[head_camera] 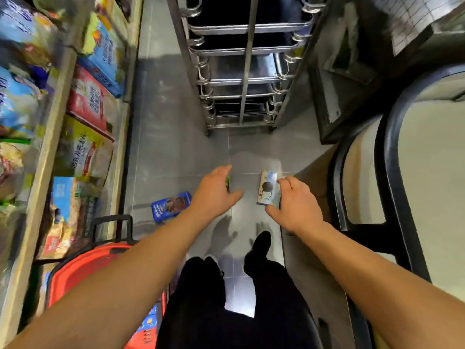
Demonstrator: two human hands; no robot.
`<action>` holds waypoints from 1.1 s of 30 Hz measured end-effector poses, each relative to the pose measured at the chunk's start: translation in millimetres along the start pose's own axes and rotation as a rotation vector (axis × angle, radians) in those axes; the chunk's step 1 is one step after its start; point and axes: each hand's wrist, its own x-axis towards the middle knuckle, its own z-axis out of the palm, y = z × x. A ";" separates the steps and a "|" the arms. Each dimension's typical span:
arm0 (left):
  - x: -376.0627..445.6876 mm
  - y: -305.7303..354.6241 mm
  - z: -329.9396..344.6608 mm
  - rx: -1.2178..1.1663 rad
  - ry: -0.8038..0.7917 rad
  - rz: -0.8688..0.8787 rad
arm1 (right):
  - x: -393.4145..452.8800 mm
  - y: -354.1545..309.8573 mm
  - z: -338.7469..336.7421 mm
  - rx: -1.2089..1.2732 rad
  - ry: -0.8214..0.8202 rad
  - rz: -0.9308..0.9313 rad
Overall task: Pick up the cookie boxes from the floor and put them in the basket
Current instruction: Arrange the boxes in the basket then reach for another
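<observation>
Left hand (214,191): stretched forward and down over the floor (176,147), fingers straight and loosely spread, holding nothing. A sliver of green packaging (228,182) shows just past its fingers; what it is cannot be told.
Right hand (294,205): reaching down, fingers wide and slightly curved, thumb apart from them, holding nothing.
Light blue cookie box (267,188): flat on the floor, just to the left of the right hand's fingers and between the two hands; whether the fingertips touch it cannot be told.
Dark blue cookie box (171,206): on the floor, tilted, partly hidden by the left forearm, to the left of and behind the left hand's fingers.
Basket (83,268): red with a black handle, on the floor under the left forearm, well behind the fingers; a blue package (148,323) shows inside it.
Shelves (83,117): far left of the left fingers, stocked with boxed and bagged goods.
Tray rack (246,64): metal, standing ahead of both hands' fingers.
Legs: dark trousers and dark shoes (261,241) below the hands.
</observation>
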 end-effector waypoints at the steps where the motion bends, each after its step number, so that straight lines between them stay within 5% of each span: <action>1: 14.0 -2.7 7.7 -0.002 -0.004 -0.010 | 13.8 6.9 6.2 0.006 -0.012 0.011; 9: 139.1 -78.8 115.5 0.029 -0.096 -0.052 | 123.8 38.3 134.2 0.119 -0.141 0.167; 18: 289.3 -203.7 267.9 0.208 -0.195 0.152 | 284.4 110.4 320.4 0.162 -0.194 0.294; 26: 432.7 -247.1 378.0 0.397 -0.244 0.357 | 413.9 172.8 432.5 0.054 -0.143 0.324; 33: 501.4 -247.9 459.9 0.447 -0.236 0.461 | 440.5 214.5 511.1 0.312 -0.261 0.721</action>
